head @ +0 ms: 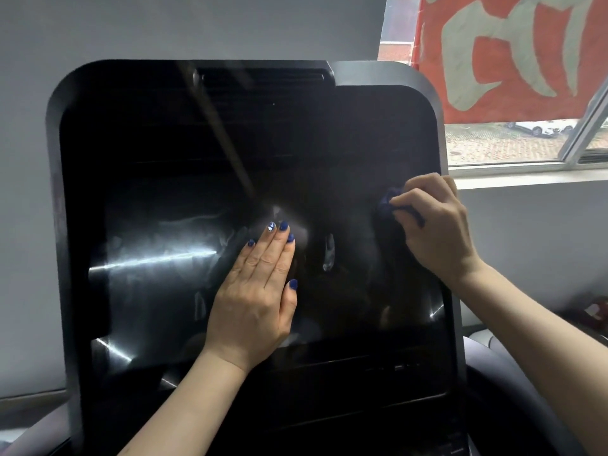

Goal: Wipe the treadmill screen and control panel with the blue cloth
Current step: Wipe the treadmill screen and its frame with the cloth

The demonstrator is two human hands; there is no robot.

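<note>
Left hand (pixel 255 299) flat on screen (pixel 184 179); right hand (pixel 434 225) bunching half-hidden blue cloth (pixel 386 200).

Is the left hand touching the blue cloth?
Apart. The head view shows the left hand flat mid-screen, while the blue cloth is gripped by the right hand.

Bunched blue cloth (pixel 393 205) against the dark, smeared treadmill screen (pixel 197 179), seemingly near its right edge.

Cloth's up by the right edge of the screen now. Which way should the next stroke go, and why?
Probably sweep the blue cloth, bunched in the right hand, leftward: hazy smears still show across the treadmill screen left of the flat left hand.
</note>
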